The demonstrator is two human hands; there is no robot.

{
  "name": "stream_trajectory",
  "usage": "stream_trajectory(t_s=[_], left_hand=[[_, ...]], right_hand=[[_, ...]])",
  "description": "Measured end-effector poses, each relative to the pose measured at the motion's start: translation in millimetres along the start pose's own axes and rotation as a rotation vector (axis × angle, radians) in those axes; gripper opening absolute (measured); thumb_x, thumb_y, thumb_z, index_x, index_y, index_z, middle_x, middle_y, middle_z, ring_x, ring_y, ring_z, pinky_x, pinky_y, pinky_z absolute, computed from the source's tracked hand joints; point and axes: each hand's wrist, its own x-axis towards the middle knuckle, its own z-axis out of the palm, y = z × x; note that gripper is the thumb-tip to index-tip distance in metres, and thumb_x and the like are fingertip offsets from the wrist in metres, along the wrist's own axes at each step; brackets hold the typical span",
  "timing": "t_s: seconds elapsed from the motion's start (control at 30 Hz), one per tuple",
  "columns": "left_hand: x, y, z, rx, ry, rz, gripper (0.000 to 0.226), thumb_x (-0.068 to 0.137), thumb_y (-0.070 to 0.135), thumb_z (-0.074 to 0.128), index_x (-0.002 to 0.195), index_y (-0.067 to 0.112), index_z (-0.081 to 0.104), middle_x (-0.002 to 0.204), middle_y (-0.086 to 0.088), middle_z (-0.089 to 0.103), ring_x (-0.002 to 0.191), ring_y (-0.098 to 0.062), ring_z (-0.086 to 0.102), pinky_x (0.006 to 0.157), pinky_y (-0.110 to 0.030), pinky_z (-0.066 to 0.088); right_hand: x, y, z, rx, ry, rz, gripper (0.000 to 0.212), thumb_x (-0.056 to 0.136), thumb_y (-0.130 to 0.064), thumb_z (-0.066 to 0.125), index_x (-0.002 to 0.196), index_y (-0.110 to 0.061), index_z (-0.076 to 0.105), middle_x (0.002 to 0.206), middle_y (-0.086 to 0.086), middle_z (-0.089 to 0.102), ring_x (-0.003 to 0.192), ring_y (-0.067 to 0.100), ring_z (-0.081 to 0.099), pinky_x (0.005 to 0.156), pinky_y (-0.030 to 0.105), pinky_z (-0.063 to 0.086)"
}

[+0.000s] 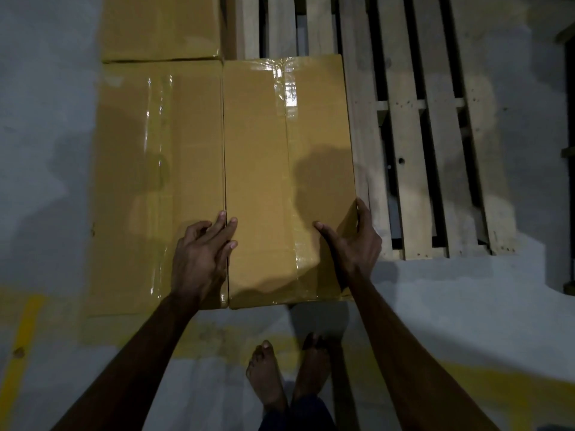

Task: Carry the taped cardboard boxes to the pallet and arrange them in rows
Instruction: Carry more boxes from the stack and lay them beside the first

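R hand (354, 241) grips box (280, 181) at pallet (404, 150) near edge, thumb on top; L hand (202, 253) fingers flat on its left edge.

Far box (160, 26) and pallet (413, 119) cut off at top edge — right hand (354, 244) fingers partly hidden behind near box (280, 181) side.

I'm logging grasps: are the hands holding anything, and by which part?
The right hand grips the right box by its right edge near the front corner, thumb on top. The left hand only rests fingers on its left edge.
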Motion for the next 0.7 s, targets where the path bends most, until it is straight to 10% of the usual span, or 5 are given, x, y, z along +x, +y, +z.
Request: stream_trajectory(t_s=[0.33, 0.7], left_hand=[[2, 5, -3, 0.002, 0.007, -0.050, 0.046, 0.102, 0.043, 0.048, 0.145, 0.031, 0.059, 0.150, 0.009, 0.055, 0.120, -0.024, 0.047, 0.082, -0.040, 0.049], [-2, 52, -38, -0.064, -0.045, -0.127, 0.052, 0.107, 0.044, 0.036, 0.148, 0.018, 0.054, 0.158, -0.008, 0.048, 0.136, -0.033, 0.048, 0.106, -0.051, 0.041]], right_hand=[[2, -4, 0, 0.001, -0.003, 0.012, 0.110, 0.067, -0.071, 0.085, 0.157, -0.033, 0.034, 0.155, -0.002, 0.048, 0.141, 0.027, 0.045, 0.116, 0.058, 0.037], [-30, -57, -15, -0.074, 0.007, -0.149, 0.087, 0.088, -0.062, 0.067, 0.157, -0.021, 0.035, 0.157, 0.002, 0.045, 0.138, 0.015, 0.044, 0.113, 0.047, 0.040]])
